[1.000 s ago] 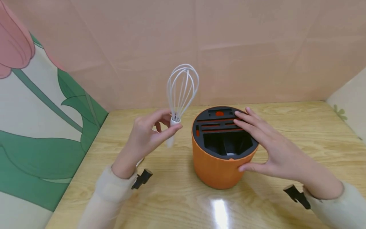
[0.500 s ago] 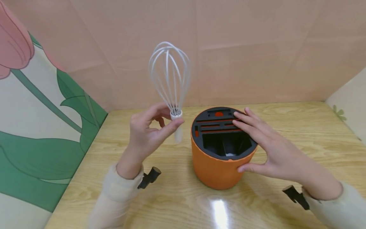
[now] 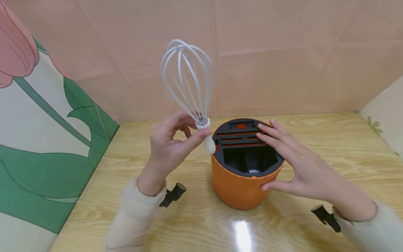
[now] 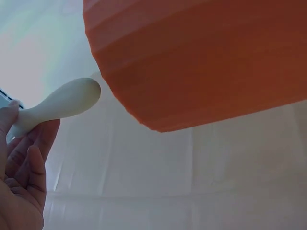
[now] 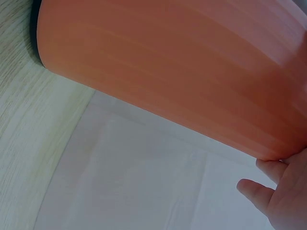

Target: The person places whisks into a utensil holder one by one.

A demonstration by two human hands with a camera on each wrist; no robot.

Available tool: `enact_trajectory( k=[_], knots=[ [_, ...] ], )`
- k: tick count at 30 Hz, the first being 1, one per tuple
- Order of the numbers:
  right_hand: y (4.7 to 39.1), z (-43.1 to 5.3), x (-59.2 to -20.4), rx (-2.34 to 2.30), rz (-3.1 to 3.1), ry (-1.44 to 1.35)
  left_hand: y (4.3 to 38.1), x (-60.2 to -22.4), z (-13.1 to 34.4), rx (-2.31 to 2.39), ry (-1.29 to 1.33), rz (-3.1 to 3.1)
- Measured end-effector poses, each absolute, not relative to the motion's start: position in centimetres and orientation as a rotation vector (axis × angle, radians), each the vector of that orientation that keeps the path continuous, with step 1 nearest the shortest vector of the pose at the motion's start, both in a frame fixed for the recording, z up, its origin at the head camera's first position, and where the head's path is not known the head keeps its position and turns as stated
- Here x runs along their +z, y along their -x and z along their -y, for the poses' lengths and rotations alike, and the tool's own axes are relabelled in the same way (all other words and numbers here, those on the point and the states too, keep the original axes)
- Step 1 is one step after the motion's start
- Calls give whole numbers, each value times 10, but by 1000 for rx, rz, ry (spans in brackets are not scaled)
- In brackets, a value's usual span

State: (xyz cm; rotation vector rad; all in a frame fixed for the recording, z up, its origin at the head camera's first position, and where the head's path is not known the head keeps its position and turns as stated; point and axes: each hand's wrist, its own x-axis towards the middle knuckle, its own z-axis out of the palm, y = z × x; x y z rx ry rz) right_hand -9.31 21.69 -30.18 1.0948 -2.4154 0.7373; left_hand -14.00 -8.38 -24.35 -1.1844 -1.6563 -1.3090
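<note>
In the head view my left hand pinches a white whisk between thumb and fingers, just below the wires. Its wire loops point up, and the rounded end of its handle hangs down, overlapping the left rim of an orange utensil holder in the head view. The holder has a black slotted top with a large divided opening at the front. On the holder's right side rests my right hand, fairly straight fingers lying over the edge of the top and thumb against the front wall.
The holder stands on a wood-grain table. Behind it rises a pinkish-beige backdrop, and a flower-printed panel is on the left. Black wrist-camera mounts show by the sleeves.
My left hand has raised the whisk and brought it rightward, so its handle end now overlaps the holder's left rim in the head view. The right hand and the holder have stayed put.
</note>
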Motion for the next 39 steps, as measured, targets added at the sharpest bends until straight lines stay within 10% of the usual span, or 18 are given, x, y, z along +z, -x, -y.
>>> enact_trajectory(
  k=[39],
  knots=[
    [92, -219, -306, 741, 2470, -1049, 129, -266, 32, -1379, 1461, 1772]
  ],
)
